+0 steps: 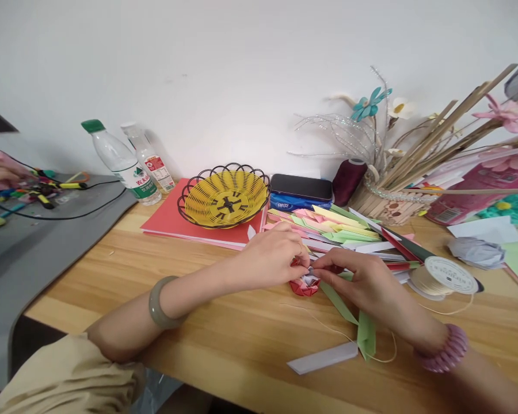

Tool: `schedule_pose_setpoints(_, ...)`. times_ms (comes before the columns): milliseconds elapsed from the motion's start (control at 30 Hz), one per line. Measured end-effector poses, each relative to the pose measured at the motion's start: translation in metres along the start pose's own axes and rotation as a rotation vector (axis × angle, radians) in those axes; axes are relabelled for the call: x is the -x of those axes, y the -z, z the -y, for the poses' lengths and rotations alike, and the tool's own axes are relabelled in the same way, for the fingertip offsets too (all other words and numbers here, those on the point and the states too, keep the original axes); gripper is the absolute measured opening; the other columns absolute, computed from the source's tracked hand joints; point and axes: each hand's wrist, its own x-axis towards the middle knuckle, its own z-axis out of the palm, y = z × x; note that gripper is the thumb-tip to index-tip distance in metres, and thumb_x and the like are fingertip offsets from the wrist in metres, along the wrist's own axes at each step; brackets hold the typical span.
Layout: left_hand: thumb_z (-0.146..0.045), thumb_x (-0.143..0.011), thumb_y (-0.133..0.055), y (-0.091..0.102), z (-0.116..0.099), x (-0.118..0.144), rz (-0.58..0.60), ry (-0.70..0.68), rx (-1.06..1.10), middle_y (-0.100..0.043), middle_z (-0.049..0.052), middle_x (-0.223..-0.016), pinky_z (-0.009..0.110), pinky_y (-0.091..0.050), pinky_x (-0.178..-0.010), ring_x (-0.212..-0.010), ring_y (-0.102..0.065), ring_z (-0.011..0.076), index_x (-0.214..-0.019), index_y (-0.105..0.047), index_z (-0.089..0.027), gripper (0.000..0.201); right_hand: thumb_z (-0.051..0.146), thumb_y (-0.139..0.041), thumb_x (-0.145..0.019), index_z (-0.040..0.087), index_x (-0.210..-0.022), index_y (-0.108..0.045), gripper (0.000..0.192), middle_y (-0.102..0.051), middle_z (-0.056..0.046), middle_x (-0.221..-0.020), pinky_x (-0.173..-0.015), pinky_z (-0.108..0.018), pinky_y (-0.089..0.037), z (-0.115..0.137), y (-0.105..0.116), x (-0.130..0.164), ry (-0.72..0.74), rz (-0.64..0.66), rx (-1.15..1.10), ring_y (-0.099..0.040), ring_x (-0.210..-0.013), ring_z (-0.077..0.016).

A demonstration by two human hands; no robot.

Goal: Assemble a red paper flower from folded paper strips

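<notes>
Both my hands meet at a small red and white folded-paper piece [304, 286] just above the wooden table. My left hand [280, 256] has its fingers curled over the top left of it. From the right, my right hand [358, 276] pinches its upper edge between thumb and fingers. Parts of the piece are hidden behind my fingertips. Below my right hand lie green folded strips [366, 336], a white folded strip [323, 357] and a loose pale thread [382, 360].
A yellow woven basket [224, 198] sits on red paper [164, 215]. Behind my hands is a pile of coloured strips [332, 224]; a thread spool [446, 276] lies at right. Bottles [127, 167] stand at the back left. Another person's hand [2, 169] is at far left.
</notes>
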Motion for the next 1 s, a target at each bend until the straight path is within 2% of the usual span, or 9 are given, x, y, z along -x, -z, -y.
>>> schedule_pose_setpoints(167, -0.031, -0.078, -0.055, 0.001, -0.002, 0.0, -0.01, -0.056, -0.044, -0.063, 0.003, -0.085, 0.034, -0.04, -0.083, -0.094, -0.047, 0.0213, -0.08, -0.068, -0.019, 0.018, 0.029, -0.046, -0.085, 0.022, -0.08, -0.061, 0.018, -0.064, -0.002, -0.079, -0.064, -0.028, -0.043, 0.0, -0.002, 0.0, 0.001, 0.023, 0.053, -0.057, -0.07, -0.0151)
schedule_pose_setpoints(400, -0.022, -0.08, -0.05, 0.0, -0.001, -0.001, -0.017, -0.067, -0.068, -0.062, 0.004, -0.08, 0.032, -0.04, -0.078, -0.09, -0.045, 0.0201, -0.071, -0.067, -0.018, 0.02, 0.027, -0.041, -0.088, 0.02, -0.079, -0.056, 0.019, -0.061, -0.003, -0.08, -0.066, -0.029, -0.043, 0.002, -0.003, 0.0, -0.015, 0.052, 0.065, -0.056, -0.072, -0.0157)
schedule_pose_setpoints(533, -0.023, -0.08, -0.049, -0.002, 0.001, 0.0, 0.005, -0.05, -0.06, -0.063, 0.004, -0.082, 0.034, -0.04, -0.081, -0.091, -0.046, 0.0203, -0.074, -0.067, -0.018, 0.02, 0.026, -0.038, -0.089, 0.02, -0.079, -0.053, 0.019, -0.06, -0.003, -0.078, -0.064, -0.029, -0.043, 0.001, -0.006, 0.0, -0.016, 0.058, 0.084, -0.055, -0.07, -0.0154)
schedule_pose_setpoints(667, -0.022, -0.08, -0.048, -0.003, 0.001, 0.001, 0.055, 0.011, 0.035, -0.062, 0.002, -0.085, 0.033, -0.039, -0.083, -0.094, -0.045, 0.0196, -0.075, -0.065, -0.019, 0.018, 0.025, -0.036, -0.09, 0.02, -0.08, -0.051, 0.019, -0.059, -0.003, -0.079, -0.064, -0.029, -0.043, -0.002, -0.013, 0.002, -0.001, 0.066, 0.145, -0.054, -0.071, -0.0156)
schedule_pose_setpoints(800, -0.021, -0.079, -0.049, -0.003, -0.002, 0.004, 0.035, 0.064, 0.051, -0.06, 0.003, -0.085, 0.033, -0.041, -0.081, -0.095, -0.044, 0.0201, -0.077, -0.062, -0.018, 0.014, 0.022, -0.036, -0.089, 0.02, -0.079, -0.049, 0.017, -0.057, -0.003, -0.079, -0.061, -0.028, -0.042, -0.003, -0.017, 0.004, 0.044, 0.01, 0.241, -0.053, -0.07, -0.0154)
schedule_pose_setpoints(1000, -0.023, -0.081, -0.05, -0.011, -0.003, 0.008, -0.124, 0.016, 0.019, -0.058, 0.004, -0.089, 0.035, -0.04, -0.086, -0.098, -0.043, 0.0199, -0.078, -0.063, -0.018, 0.015, 0.023, -0.038, -0.089, 0.018, -0.082, -0.054, 0.017, -0.057, -0.006, -0.08, -0.062, -0.03, -0.042, -0.002, -0.017, 0.006, 0.189, -0.17, 0.401, -0.053, -0.075, -0.0181)
